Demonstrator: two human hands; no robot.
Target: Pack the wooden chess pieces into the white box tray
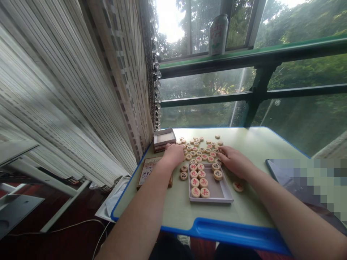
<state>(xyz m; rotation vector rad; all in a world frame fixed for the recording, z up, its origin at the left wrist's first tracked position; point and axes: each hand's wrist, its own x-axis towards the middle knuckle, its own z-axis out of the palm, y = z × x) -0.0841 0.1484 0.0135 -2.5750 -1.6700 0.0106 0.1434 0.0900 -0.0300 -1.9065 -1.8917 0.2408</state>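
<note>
Round wooden Chinese chess pieces (pixel 198 159) with red or black characters lie loosely across the middle of the table. In front of them sits a shallow open box tray (pixel 217 196); red pieces fill two columns at its left, and a few black ones lie at its upper right. My left hand (pixel 174 155) is at the left edge of the loose pieces, fingers curled down; what they hold, if anything, is hidden. At the right edge, my right hand (pixel 231 157) has its thumb and fingertips around a chess piece (pixel 216 151).
A lidded game box (pixel 149 169) lies left of the tray, with stacked box parts (pixel 165 137) behind. One red piece (pixel 238 186) rests right of the tray. A can (pixel 218 35) stands on the window rail. A blue trough (pixel 238 236) edges the table's front.
</note>
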